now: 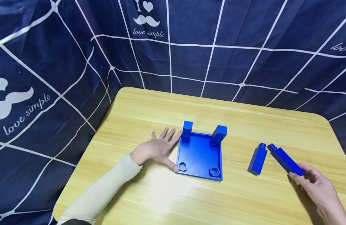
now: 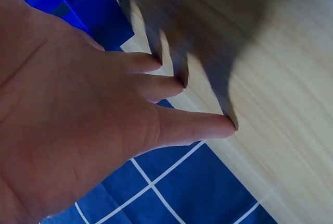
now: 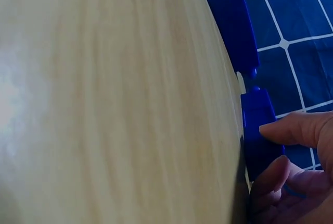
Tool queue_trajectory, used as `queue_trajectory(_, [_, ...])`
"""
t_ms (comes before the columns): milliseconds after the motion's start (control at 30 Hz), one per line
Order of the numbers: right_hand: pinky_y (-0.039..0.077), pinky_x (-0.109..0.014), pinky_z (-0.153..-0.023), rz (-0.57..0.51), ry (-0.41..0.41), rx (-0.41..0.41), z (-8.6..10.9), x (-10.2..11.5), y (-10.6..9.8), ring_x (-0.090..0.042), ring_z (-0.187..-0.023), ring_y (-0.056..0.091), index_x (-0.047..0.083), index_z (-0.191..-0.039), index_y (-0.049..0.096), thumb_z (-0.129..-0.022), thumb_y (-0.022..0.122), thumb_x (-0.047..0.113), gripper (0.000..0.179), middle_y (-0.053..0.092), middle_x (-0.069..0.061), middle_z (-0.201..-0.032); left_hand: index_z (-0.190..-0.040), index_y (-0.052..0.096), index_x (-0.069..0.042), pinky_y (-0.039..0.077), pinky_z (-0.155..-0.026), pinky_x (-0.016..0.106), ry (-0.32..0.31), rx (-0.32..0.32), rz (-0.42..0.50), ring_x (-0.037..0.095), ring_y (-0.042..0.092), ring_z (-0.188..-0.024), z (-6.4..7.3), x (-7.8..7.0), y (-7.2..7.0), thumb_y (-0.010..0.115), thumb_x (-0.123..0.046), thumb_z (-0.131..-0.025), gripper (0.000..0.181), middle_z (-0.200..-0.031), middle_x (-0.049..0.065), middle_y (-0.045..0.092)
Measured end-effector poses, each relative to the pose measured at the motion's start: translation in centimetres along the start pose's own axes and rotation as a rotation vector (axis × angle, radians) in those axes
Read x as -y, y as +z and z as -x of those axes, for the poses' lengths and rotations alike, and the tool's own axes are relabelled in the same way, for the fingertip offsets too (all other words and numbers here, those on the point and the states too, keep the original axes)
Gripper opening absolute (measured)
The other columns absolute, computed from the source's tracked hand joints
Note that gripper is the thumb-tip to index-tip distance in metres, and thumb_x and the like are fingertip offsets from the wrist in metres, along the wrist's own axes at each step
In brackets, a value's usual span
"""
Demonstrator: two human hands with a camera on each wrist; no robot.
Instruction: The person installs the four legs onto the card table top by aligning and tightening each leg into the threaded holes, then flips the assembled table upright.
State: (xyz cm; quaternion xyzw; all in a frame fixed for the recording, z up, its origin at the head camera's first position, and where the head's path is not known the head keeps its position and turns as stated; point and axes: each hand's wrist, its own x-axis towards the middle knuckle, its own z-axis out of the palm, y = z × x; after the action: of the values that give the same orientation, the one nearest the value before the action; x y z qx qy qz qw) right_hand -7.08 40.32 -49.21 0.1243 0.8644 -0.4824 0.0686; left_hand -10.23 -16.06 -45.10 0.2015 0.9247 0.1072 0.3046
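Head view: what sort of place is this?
Likely a curtained-off tabletop workspace: printed navy fabric hangs behind and left of a pale wood-look table, which bears a blue tray.

A: Colour on the tray [image 1: 199, 156]?
B: Plain blue, floor to rim; same blue on the round sockets [image 1: 214, 172].
A: On the standing posts [image 1: 187, 129]?
B: Solid blue again, darker on the shaded sides.
A: Loose ones?
B: Matching blue on the lying post [image 1: 258, 160] and the held post [image 1: 286, 161], threads [image 1: 271, 147] and all.
A: Tabletop [image 1: 235, 197]?
B: Pale yellow, streaked with tan wood grain; washed white under glare.
A: Cloth [image 1: 194, 23] around it?
B: Dark navy, crossed by white lines in a grid; also printed white with moustaches [image 1: 142, 20], a heart [image 1: 148, 6], "love simple" lettering [image 1: 148, 33].
A: Sleeve [image 1: 105, 187]?
B: Cream, with black at the near end.
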Motion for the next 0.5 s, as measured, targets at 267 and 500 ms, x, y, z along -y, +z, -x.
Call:
queue_trajectory(267, [0.046,-0.023,-0.06,0.02,0.015,0.022,-0.14,-0.13,-0.18,-0.006,-0.072,0.055,0.056,-0.109,0.061,-0.106,0.076,0.02,0.039,0.062,0.023,-0.088,-0.173,-0.021,-0.028,-0.003,-0.118,0.084,0.003,0.005,0.007,0.038,-0.017,-0.164,0.05,-0.11,-0.01,0.08,-0.083,-0.078,0.149,-0.181,0.013,-0.015])
queue_trajectory(500, [0.048,-0.022,-0.06,0.016,0.053,-0.003,-0.35,-0.08,-0.3,-0.005,-0.074,0.055,0.056,-0.106,0.063,-0.106,0.077,0.025,0.035,0.062,0.027,-0.089,-0.174,-0.018,-0.026,0.0,-0.12,0.082,0.034,-0.016,-0.009,0.04,-0.014,-0.165,-0.28,0.01,0.05,0.079,-0.084,-0.078,0.148,-0.181,0.016,-0.012])
